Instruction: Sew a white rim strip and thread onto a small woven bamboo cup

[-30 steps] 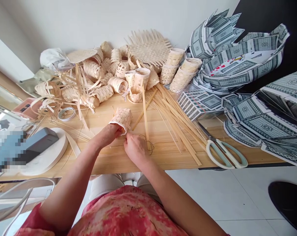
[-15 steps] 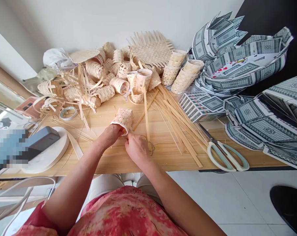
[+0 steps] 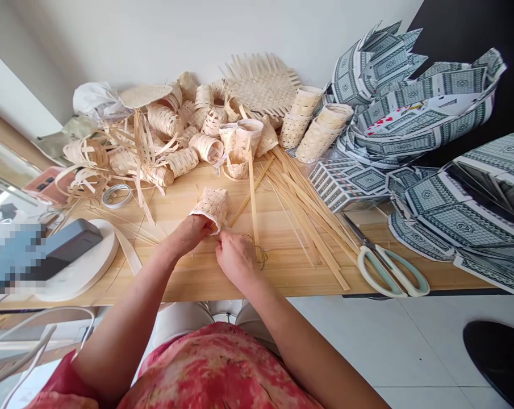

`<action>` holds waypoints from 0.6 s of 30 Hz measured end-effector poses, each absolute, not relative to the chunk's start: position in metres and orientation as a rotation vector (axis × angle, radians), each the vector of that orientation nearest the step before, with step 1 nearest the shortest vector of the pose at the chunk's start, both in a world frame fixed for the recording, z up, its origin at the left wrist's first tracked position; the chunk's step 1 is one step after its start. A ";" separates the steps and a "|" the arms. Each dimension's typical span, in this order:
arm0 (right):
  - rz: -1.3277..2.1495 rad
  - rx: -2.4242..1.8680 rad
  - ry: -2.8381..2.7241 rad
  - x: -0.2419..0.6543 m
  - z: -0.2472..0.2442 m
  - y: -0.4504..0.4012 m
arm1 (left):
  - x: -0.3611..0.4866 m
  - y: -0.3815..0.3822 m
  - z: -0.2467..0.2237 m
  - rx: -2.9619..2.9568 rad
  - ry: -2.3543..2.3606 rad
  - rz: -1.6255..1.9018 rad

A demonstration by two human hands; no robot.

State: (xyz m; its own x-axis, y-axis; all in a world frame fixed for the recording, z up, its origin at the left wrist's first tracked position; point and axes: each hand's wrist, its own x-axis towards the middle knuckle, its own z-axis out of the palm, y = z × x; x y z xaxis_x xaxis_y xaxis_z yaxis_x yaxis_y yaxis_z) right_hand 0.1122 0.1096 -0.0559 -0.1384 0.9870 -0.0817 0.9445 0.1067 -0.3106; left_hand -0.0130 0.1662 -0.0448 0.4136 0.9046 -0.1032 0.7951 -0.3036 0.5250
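Holding a small woven bamboo cup (image 3: 212, 205) over its fingers, the left hand (image 3: 189, 232) grips it just above the wooden surface (image 3: 188, 278). The right hand (image 3: 237, 260) is very near, with its fingertips (image 3: 220, 241) at the cup's lower rim, but what they pinch is too small to tell. A thin dark thread (image 3: 260, 255) lies by the right hand. If the left hand loosens, the rim strips can spring apart and the weave can become slack. A tangled thread can also catch the loose bamboo strips (image 3: 308, 227) beside it and drag them.
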 end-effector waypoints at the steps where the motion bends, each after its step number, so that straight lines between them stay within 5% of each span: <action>1: 0.439 -1.962 -2.223 0.112 -0.056 0.110 | -0.013 0.166 -0.045 2.173 1.440 0.297; 18: 0.467 -1.916 -2.284 0.114 -0.052 0.109 | -0.012 0.168 -0.055 2.214 1.505 0.378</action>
State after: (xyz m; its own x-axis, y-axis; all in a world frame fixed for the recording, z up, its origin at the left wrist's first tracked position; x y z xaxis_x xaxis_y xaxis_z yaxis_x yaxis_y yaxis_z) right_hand 0.1139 0.1092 -0.0520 -0.1888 0.9767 -0.1023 0.9384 0.1487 -0.3119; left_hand -0.0120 0.1680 -0.0546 0.3720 0.9280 -0.0183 0.8096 -0.3148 0.4955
